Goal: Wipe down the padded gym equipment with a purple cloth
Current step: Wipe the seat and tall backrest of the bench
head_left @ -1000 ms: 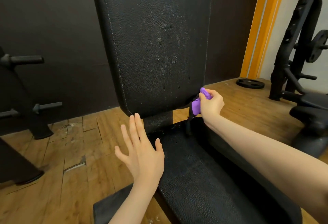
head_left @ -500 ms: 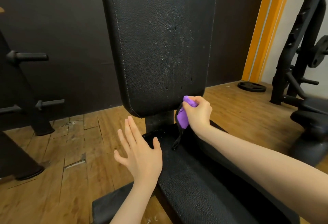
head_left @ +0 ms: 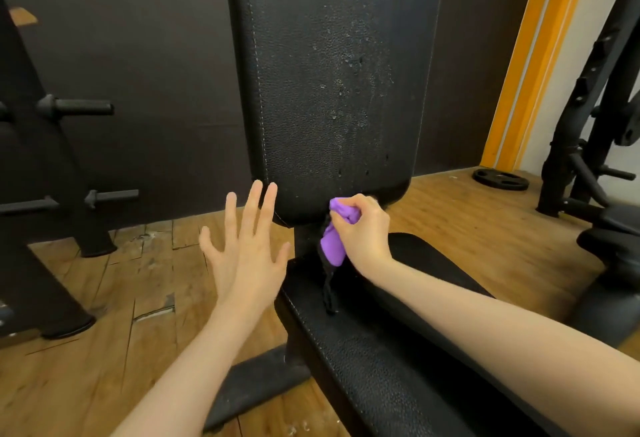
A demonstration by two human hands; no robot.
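The purple cloth [head_left: 333, 241] lay bunched in your right hand [head_left: 362, 228], fingers curled tight around it, pressed at the lower edge of the upright back pad [head_left: 329, 90], near its middle. Over the preceding second you had drawn the cloth leftward along that lower edge from the pad's right corner, so the bottom rim was, in all likelihood, partly wiped. Droplets remained on the right half of the pad face above, suggesting that area still awaited a pass. A dark strap [head_left: 328, 289] hung below the cloth onto the seat pad [head_left: 398, 350]. Your left hand [head_left: 244, 256] hovered left of the seat pad with fingers straight and spread, holding nothing, its fingertips now near the back pad's lower left corner.
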